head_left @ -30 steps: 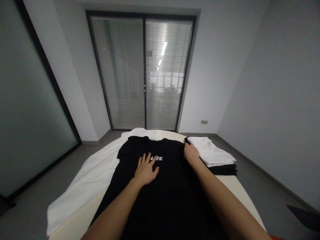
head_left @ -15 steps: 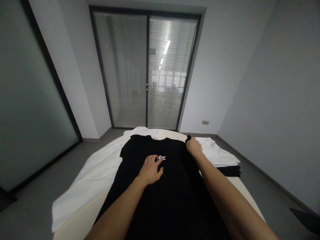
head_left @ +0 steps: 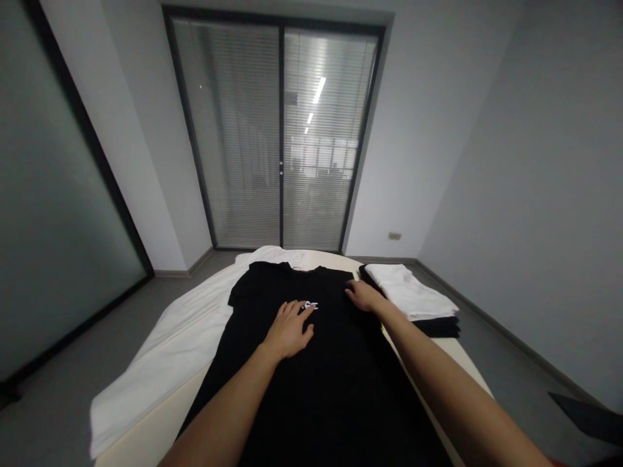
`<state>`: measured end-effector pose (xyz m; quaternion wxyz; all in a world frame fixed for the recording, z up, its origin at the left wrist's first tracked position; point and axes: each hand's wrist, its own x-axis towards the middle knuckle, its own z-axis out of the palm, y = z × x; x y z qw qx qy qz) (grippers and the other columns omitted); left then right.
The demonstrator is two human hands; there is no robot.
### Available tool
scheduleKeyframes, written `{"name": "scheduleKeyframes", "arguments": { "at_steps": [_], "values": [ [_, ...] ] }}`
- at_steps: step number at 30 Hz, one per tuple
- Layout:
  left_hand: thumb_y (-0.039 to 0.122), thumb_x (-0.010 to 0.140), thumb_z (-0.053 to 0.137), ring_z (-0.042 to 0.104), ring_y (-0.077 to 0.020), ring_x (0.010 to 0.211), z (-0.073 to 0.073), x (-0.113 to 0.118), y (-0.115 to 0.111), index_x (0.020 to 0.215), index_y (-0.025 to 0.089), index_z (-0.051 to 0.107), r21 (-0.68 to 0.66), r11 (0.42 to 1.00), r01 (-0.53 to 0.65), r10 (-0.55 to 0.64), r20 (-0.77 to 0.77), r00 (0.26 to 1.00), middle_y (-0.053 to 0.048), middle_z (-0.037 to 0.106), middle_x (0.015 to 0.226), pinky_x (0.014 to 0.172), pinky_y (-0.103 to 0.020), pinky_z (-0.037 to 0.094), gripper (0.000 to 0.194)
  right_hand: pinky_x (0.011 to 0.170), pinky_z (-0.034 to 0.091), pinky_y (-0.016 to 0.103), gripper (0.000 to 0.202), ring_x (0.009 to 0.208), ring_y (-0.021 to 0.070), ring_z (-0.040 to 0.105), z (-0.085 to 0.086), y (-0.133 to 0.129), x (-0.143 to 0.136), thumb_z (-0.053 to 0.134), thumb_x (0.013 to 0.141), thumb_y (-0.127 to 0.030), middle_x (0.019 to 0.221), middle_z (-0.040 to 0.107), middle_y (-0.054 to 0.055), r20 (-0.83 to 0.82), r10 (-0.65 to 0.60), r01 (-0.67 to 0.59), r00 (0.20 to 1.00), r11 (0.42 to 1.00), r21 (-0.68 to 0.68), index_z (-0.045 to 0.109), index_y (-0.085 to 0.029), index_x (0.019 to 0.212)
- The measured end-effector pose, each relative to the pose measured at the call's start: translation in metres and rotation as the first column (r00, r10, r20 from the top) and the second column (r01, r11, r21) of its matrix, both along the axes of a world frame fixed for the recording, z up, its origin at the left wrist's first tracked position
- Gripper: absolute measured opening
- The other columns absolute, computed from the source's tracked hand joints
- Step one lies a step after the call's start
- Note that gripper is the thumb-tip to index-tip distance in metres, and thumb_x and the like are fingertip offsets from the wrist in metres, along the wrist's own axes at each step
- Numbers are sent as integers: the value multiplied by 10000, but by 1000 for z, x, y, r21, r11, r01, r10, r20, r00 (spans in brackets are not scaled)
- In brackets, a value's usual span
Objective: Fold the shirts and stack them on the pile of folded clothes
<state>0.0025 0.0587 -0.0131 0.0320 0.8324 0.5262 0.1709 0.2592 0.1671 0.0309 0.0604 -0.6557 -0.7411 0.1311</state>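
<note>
Black shirt [head_left: 311, 376] flat on table [head_left: 472, 360]. Left hand [head_left: 288, 329] on it, fingers slightly spread. Right hand [head_left: 365, 296] at shoulder, fingers curled, grip unclear. Folded stack [head_left: 411, 295] just beside.

Dim, greyish room; light strips glow through blinds [head_left: 316, 162]; edges stretch, details soft.

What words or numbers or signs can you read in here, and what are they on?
None that I can read for sure.
White print on the chest of the black shirt: too small and blurred, and the fingers of the left hand partly cover it.
Folded white cloth on the pile: no writing that I can see.
Small plate on the wall: too small to tell.
</note>
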Motion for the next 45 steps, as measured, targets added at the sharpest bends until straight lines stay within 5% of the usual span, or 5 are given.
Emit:
{"name": "scheduleKeyframes", "arguments": {
  "at_steps": [7, 15, 21, 37, 45],
  "values": [
    [432, 969, 463, 326, -316, 1466, -2, 1, 2, 1501, 288, 435, -36, 999, 11, -12, -31, 999, -76, 407, 1574, 1215, -528, 195, 552, 1163, 265, 481, 622, 1489, 324, 262, -33, -41, -11, 314, 1023, -543, 1639, 230, 153, 164, -29, 29, 986, 1000, -2, 305, -243, 1567],
    [464, 973, 469, 253, -327, 1498, 2, 1, 0, 1495, 330, 439, -84, 995, 48, -51, -42, 998, -62, 348, 1607, 1214, -548, 172, 540, 926, 482, 378, 429, 1138, 286, 631, -11, -58, -1, 327, 999, -132, 1287, 572, 224, 268, -149, 120, 952, 985, 122, 506, -145, 1389],
    [431, 977, 478, 281, -297, 1489, 6, 1, -3, 1477, 342, 463, -65, 988, 141, -142, -19, 990, -56, 351, 1604, 1218, -524, 179, 508, 866, 508, 408, 444, 1075, 303, 665, -8, -58, -4, 258, 978, -57, 1206, 599, 244, 286, -231, 192, 930, 969, 159, 520, -112, 1332],
    [391, 941, 527, 373, -273, 1434, 11, 4, -4, 1451, 341, 497, -41, 977, 208, -208, 4, 978, -43, 446, 1541, 1221, -523, 190, 513, 1004, 465, 472, 513, 1333, 320, 486, -27, 15, -13, 440, 961, -209, 1420, 546, 147, 64, -256, 251, 965, 965, 76, 472, -270, 1469],
    [341, 932, 538, 388, -257, 1422, 12, 4, -3, 1374, 306, 586, -2, 966, 259, -259, 32, 965, -60, 455, 1527, 1212, -490, 234, 446, 961, 504, 345, 541, 1164, 249, 640, -26, 43, -21, 501, 905, -146, 1300, 627, 176, -76, -361, 368, 929, 922, 123, 514, -214, 1442]
  ]
}}
